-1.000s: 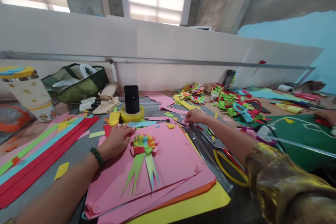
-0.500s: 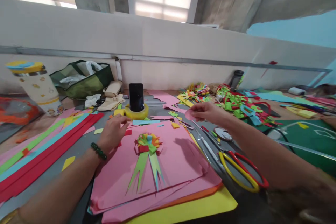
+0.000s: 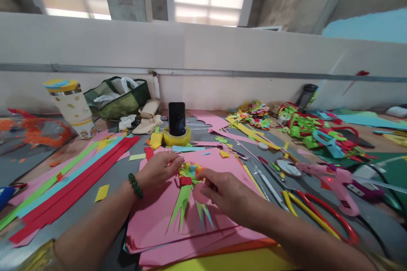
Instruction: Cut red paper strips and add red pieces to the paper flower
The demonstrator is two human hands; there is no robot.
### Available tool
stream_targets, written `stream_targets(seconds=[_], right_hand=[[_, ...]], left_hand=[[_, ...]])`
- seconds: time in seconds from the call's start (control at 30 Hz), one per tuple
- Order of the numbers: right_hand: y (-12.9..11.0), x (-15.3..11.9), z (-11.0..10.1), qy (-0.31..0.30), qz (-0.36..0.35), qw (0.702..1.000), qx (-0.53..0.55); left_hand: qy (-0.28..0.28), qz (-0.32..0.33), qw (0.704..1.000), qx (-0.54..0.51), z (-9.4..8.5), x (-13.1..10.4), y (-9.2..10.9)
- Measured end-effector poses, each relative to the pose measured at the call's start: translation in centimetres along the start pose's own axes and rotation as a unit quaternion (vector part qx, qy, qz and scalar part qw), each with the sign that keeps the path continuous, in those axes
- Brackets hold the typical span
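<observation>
A paper rosette (image 3: 185,181) in green, yellow, orange, red and blue, with forked green tails, lies on a stack of pink paper sheets (image 3: 152,224). At its upper left edge, my left hand (image 3: 160,170) has its fingers drawn together on the rim. My right hand (image 3: 230,194) pinches a small pink paper disc (image 3: 201,193) between thumb and fingers, over the rosette's right side. The disc covers part of the rosette and the top of one tail. Whether the disc touches the rosette, I cannot tell.
Red- and yellow-handled scissors (image 3: 314,214) and a pink glue gun (image 3: 337,186) lie on the right. A phone (image 3: 177,118) stands in a yellow tape roll (image 3: 177,137). Paper strips (image 3: 82,178) cover the left, beside a tumbler (image 3: 73,108). Finished paper pieces (image 3: 249,114) are heaped behind.
My right hand has brought the pink disc down and left, from above the stack's far right edge to the rosette. My left hand has shifted right to the rosette's edge. The view has turned slightly left.
</observation>
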State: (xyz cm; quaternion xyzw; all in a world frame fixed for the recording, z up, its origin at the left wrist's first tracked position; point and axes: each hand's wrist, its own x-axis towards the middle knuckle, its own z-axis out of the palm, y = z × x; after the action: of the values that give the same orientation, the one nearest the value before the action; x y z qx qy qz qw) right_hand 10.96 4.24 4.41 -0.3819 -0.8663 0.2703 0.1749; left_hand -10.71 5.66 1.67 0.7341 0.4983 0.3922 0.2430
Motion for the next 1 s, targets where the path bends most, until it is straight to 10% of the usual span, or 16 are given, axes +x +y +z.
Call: stream_targets(seconds=[0.4, 0.8, 1.0], right_hand=[[0.9, 0.0, 1.7, 0.122, -0.062, 0.979, 0.151], [2.5, -0.3, 1.0, 0.224, -0.09, 0.966, 0.097], [2.8, -0.1, 0.9, 0.255, -0.151, 0.953, 0.07]], left_hand=[[-0.11, 0.013, 0.99, -0.085, 1.5, -1.6, 3.2], [0.043, -0.108, 0.962, -0.248, 0.5, -0.6, 1.4], [-0.025, -0.146, 0.909, -0.39, 1.3, -1.0, 1.9]])
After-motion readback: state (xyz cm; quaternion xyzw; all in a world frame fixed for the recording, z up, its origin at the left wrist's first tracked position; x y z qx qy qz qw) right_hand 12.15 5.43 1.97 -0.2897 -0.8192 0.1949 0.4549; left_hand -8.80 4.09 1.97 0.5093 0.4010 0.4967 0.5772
